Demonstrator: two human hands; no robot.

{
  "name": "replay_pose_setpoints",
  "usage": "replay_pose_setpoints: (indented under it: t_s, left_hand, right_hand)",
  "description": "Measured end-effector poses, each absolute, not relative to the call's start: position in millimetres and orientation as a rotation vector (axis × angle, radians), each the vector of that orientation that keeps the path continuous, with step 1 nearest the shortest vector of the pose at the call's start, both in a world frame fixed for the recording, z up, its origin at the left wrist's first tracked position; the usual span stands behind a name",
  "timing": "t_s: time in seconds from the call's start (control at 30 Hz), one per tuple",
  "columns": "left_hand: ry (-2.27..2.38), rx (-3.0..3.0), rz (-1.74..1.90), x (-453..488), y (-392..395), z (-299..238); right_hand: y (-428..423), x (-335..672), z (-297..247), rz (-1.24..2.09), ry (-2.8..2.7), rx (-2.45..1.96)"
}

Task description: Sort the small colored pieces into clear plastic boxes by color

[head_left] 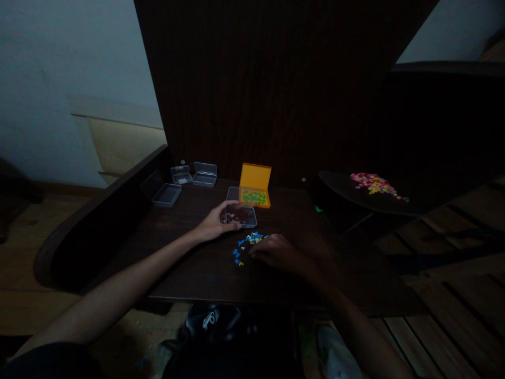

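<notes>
My left hand (216,223) rests on the dark table (189,268), its fingers curled round the near-left side of a small clear box (241,215) that holds dark red pieces. My right hand (276,251) lies palm down beside a small heap of blue and yellow pieces (248,243), fingertips touching the heap's right edge; the scene is dim and I cannot see whether the fingers pinch a piece. An orange box (255,186) with its lid up holds green pieces just behind the clear box.
Three empty clear boxes (167,195) (181,174) (204,174) sit at the table's far left. A dark round surface (347,196) on the right carries a pile of pink and yellow pieces (374,184). A dark panel stands behind the table. Wooden floor surrounds it.
</notes>
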State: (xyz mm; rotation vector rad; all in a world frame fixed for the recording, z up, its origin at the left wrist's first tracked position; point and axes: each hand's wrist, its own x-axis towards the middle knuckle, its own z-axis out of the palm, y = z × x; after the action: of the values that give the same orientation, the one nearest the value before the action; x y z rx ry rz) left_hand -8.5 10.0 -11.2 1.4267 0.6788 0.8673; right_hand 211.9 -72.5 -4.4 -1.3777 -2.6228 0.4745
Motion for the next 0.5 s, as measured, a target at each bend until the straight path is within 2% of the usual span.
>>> replay_pose_setpoints:
  t_s: [0.5]
  left_hand:
    - [0.676,1.409,0.852,-7.5,10.4,-12.7]
  right_hand:
    - [-67.2,212.9,-6.2,0.469,-2.731,-1.316]
